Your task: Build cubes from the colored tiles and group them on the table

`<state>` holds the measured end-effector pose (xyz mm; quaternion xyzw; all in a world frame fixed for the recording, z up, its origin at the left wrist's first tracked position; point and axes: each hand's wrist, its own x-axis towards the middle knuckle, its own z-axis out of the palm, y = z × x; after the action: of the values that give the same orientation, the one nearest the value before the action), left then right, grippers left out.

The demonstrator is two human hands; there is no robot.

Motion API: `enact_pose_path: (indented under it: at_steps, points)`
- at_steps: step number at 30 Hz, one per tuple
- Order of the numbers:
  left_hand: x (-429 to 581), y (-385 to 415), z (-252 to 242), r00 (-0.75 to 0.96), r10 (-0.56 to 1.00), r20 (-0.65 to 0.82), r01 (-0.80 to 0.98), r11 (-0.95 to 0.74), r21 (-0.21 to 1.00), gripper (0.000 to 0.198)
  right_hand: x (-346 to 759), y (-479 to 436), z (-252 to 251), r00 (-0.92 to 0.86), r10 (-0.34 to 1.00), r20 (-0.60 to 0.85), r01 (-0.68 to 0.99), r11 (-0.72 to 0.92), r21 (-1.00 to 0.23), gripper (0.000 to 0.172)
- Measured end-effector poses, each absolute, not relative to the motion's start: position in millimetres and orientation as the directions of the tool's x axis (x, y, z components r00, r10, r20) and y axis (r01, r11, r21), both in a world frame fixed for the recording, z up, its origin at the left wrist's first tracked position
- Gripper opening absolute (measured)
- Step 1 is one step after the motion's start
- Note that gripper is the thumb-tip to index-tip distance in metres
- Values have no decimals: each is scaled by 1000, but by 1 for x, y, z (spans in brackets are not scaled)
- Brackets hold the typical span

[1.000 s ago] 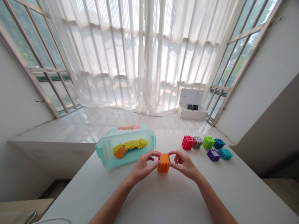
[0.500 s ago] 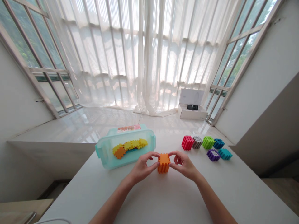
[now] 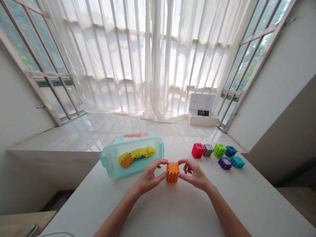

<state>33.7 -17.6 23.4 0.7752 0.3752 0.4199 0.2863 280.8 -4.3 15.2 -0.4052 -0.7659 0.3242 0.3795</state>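
An orange block cube (image 3: 172, 172) with notched edges stands upright on the white table in front of me. My left hand (image 3: 153, 175) grips its left side between thumb and fingertips. From the right, my right hand (image 3: 194, 172) holds the opposite side with thumb and index finger, its other fingers curled. Just left of the cube is a light teal plastic bin (image 3: 111, 169), with yellow interlocking pieces (image 3: 142, 152) and an orange piece (image 3: 125, 161) inside. Some blue shows beneath the yellow pieces.
To the right sit several blocks: red (image 3: 197, 150), grey (image 3: 208, 150), green (image 3: 219, 150), blue (image 3: 231, 151), purple (image 3: 225, 163) and teal (image 3: 237, 162). A white box (image 3: 202, 121) with a dark phone-like device (image 3: 203, 113) rests on the window ledge behind. A pale cable (image 3: 56, 233) lies at the lower left.
Almost nothing differs. Both hands stay at the sides of the orange cube, and the whole view has shifted very slightly.
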Motion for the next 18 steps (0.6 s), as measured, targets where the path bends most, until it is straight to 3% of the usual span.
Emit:
enact_pose_path:
  at_steps: [3,6,10,14,18]
  points:
    - [29,-14,25,317,839,443,389,-541,746,33,284,-4,18,-376,869,322,338,452,-826,45]
    - [14,-5,24,154,867,473,542,-475,693,24,287,-1,19,-335,880,337,277,434,-857,41]
    - [-19,8,20,-92,832,547,860,-211,465,26,289,5,15,-283,892,354,190,413,-891,40]
    - [-44,12,17,-218,870,443,959,105,264,37,287,7,12,-262,901,347,176,398,-900,40]
    - [-49,10,16,-203,925,321,972,151,180,43,285,6,12,-256,902,349,167,397,-903,39]
